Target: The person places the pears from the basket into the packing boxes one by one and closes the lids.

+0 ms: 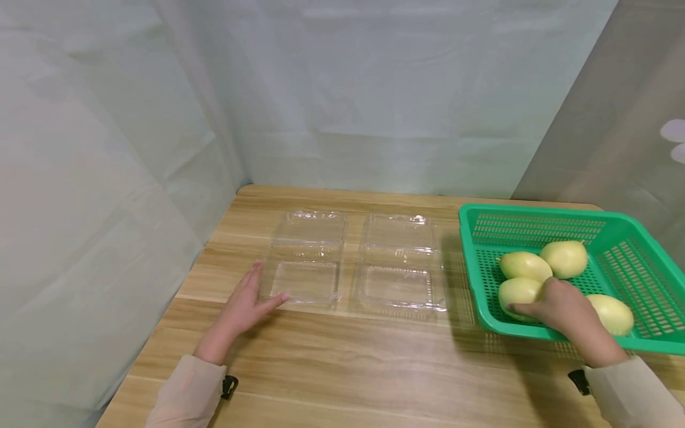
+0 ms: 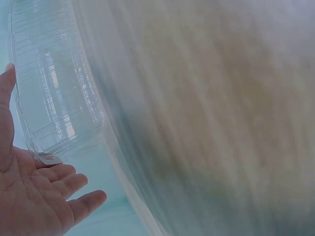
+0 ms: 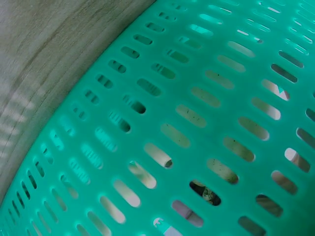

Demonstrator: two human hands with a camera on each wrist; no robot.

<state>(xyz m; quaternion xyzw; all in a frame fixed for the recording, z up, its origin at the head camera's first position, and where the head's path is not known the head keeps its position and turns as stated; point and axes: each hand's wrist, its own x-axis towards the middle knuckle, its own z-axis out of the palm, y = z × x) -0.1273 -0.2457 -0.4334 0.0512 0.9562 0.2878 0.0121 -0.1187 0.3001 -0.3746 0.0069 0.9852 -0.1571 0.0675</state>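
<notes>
Two clear plastic clamshell boxes lie side by side on the table with their lids folded back, a left box (image 1: pixel 306 279) and a right box (image 1: pixel 398 284). My left hand (image 1: pixel 245 304) is at the near left corner of the left box, thumb and fingers spread; the left wrist view shows the box's corner (image 2: pixel 49 158) against the fingers. Inside the green basket (image 1: pixel 473 285) my right hand (image 1: pixel 567 309) grips a pale yellow mango (image 1: pixel 518 295), its thumb on the near side. The right wrist view shows mostly the basket's slotted wall (image 3: pixel 197 128), which hides that hand.
Three other mangoes lie in the basket: one behind the gripped one (image 1: pixel 524 266), one at the back (image 1: pixel 564 258), one to the right (image 1: pixel 612 315). The wooden table (image 1: pixel 342 368) ends at pale cloth walls (image 1: pixel 374 107) behind and at left.
</notes>
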